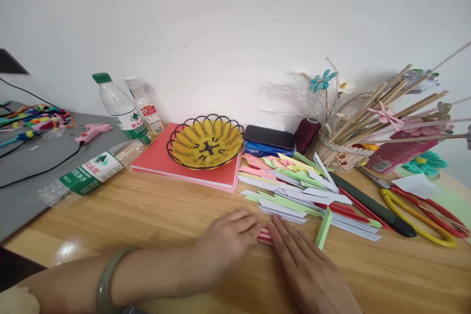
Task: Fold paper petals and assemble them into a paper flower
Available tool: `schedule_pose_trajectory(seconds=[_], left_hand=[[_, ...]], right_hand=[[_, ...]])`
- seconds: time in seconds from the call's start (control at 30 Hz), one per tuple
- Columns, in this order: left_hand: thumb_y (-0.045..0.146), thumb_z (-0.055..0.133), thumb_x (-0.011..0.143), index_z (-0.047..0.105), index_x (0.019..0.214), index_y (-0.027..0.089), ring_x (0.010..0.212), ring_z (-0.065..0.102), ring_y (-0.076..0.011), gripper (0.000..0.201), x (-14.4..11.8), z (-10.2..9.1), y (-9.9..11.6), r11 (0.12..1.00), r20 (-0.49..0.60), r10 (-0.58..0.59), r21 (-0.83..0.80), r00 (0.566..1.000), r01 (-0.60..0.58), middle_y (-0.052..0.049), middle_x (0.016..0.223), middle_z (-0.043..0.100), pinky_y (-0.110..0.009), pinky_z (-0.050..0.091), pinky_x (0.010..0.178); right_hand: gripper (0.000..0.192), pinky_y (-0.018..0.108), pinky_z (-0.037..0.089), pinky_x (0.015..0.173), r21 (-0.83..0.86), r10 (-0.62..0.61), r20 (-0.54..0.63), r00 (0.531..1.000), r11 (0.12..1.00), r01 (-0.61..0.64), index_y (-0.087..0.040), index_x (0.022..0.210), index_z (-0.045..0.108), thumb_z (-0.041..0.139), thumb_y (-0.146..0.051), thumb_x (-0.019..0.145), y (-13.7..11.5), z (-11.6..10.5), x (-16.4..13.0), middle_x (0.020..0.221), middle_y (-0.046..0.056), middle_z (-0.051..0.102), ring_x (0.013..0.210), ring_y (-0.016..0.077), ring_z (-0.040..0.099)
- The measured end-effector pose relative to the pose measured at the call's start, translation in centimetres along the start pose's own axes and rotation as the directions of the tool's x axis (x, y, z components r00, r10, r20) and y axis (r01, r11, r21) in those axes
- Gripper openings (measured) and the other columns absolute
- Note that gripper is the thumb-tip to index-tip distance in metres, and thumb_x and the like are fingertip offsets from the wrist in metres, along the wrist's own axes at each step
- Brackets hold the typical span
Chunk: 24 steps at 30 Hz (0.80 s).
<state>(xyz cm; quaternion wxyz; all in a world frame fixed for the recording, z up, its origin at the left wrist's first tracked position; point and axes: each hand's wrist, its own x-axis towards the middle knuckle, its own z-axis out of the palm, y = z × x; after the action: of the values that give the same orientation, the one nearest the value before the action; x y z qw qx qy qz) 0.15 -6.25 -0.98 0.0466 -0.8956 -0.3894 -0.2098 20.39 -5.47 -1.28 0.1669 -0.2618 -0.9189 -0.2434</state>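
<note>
White wall backs a wooden counter (154, 216). Near its front edge, both hands lie flat, fingers spread, nothing pinched: left hand (226, 243) and right hand (305, 267) press a small red folded paper (265, 236) down, probably to crease it. Its long axis seems to run left-right, mostly hidden.

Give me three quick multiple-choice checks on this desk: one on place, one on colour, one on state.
1. The yellow basket rests on: A) a red paper stack B) the bare table C) the grey mat
2. The upright bottle's cap is: A) blue B) green C) black
3. The bottle nearest the left hand is: A) upright B) lying on its side C) hanging

Answers: 1 A, the stack's red sheets show around its base. 2 B, the green cap tops the standing bottle. 3 B, the green-label bottle lies flat on the table while both hands, the right hand too, press a pink folded paper.
</note>
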Motion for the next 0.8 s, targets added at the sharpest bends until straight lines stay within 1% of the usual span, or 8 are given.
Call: schedule_pose_trajectory(seconds=[0.1, 0.2, 0.3, 0.47, 0.57, 0.63, 0.7, 0.8], left_hand=[[0.018, 0.039, 0.091, 0.067, 0.088, 0.015, 0.079, 0.063, -0.0117, 0.028, 0.3, -0.7, 0.0, 0.963, -0.015, -0.096, -0.255, 0.995, 0.089, -0.004, 0.088, 0.071, -0.026, 0.05, 0.078], [0.024, 0.045, 0.089, 0.069, 0.084, 0.018, 0.075, 0.064, -0.0121, 0.025, 0.3, -0.7, 0.1, 0.901, -0.069, -0.179, -0.413, 0.981, 0.135, -0.003, 0.085, 0.072, -0.026, 0.049, 0.073], [0.026, 0.051, 0.086, 0.07, 0.084, 0.02, 0.074, 0.064, -0.0123, 0.02, 0.1, -0.3, 0.2, 0.843, -0.072, -0.267, -0.501, 0.961, 0.197, -0.002, 0.084, 0.072, -0.026, 0.048, 0.074], [0.022, 0.059, 0.08, 0.068, 0.088, 0.019, 0.075, 0.06, -0.015, 0.013, 0.2, -0.5, 0.3, 0.799, 0.02, -0.344, -0.518, 0.939, 0.304, -0.002, 0.079, 0.071, -0.028, 0.047, 0.074], [0.02, 0.063, 0.076, 0.066, 0.085, 0.017, 0.079, 0.058, -0.0156, 0.01, 0.5, -1.0, 0.4, 0.756, 0.088, -0.441, -0.499, 0.893, 0.423, -0.004, 0.081, 0.066, -0.027, 0.048, 0.073], [0.017, 0.064, 0.074, 0.063, 0.089, 0.017, 0.082, 0.058, -0.0155, 0.014, 0.5, -1.0, 0.4, 0.736, 0.113, -0.473, -0.493, 0.874, 0.463, -0.004, 0.087, 0.063, -0.027, 0.048, 0.074], [0.016, 0.064, 0.075, 0.062, 0.095, 0.017, 0.087, 0.058, -0.0153, 0.02, 0.4, -0.9, 0.3, 0.75, 0.093, -0.444, -0.505, 0.891, 0.427, -0.005, 0.093, 0.062, -0.027, 0.049, 0.077], [0.018, 0.062, 0.077, 0.063, 0.099, 0.016, 0.092, 0.057, -0.016, 0.022, 0.2, -0.3, 0.1, 0.807, 0.005, -0.357, -0.503, 0.934, 0.311, -0.006, 0.098, 0.063, -0.028, 0.048, 0.083]], right_hand=[[0.048, 0.033, 0.054, 0.081, 0.03, 0.005, -0.007, 1.0, 1.0, -0.005, -0.008, 0.118, 0.054, 0.033, 0.0, 0.076, 0.1, 0.1, -0.2, 0.118, 0.015, 0.06, 0.11, 0.0216, 0.056], [0.045, 0.032, 0.055, 0.08, 0.071, 0.0, -0.013, 1.0, 0.997, 0.001, -0.008, 0.113, 0.059, 0.032, 0.0, 0.078, 0.3, -0.2, -0.1, 0.116, 0.015, 0.061, 0.106, 0.0208, 0.058], [0.043, 0.031, 0.055, 0.078, 0.133, 0.015, -0.016, 1.0, 0.991, -0.013, -0.009, 0.109, 0.061, 0.031, -0.002, 0.08, 0.5, -0.7, 0.1, 0.111, 0.013, 0.065, 0.101, 0.0198, 0.061], [0.041, 0.03, 0.055, 0.074, 0.251, 0.098, -0.039, 0.994, 0.964, -0.085, -0.008, 0.111, 0.058, 0.027, -0.007, 0.085, 0.6, -0.9, 0.1, 0.101, 0.013, 0.068, 0.091, 0.0186, 0.064], [0.038, 0.03, 0.055, 0.072, 0.291, 0.135, -0.035, 0.99, 0.949, -0.119, -0.011, 0.11, 0.059, 0.027, -0.01, 0.088, 0.6, -0.9, 0.1, 0.095, 0.012, 0.069, 0.085, 0.0178, 0.064], [0.037, 0.029, 0.055, 0.071, 0.31, 0.15, -0.024, 0.988, 0.941, -0.136, -0.012, 0.108, 0.059, 0.027, -0.012, 0.09, 0.7, -1.0, 0.2, 0.093, 0.011, 0.069, 0.084, 0.0172, 0.064], [0.038, 0.029, 0.054, 0.07, 0.319, 0.154, -0.02, 0.988, 0.937, -0.14, -0.012, 0.108, 0.06, 0.026, -0.012, 0.09, 0.8, -1.1, 0.3, 0.093, 0.011, 0.068, 0.084, 0.0169, 0.064], [0.038, 0.029, 0.054, 0.07, 0.306, 0.139, -0.029, 0.99, 0.944, -0.124, -0.012, 0.107, 0.061, 0.026, -0.011, 0.09, 0.8, -1.4, 0.4, 0.093, 0.011, 0.069, 0.083, 0.0169, 0.064]])
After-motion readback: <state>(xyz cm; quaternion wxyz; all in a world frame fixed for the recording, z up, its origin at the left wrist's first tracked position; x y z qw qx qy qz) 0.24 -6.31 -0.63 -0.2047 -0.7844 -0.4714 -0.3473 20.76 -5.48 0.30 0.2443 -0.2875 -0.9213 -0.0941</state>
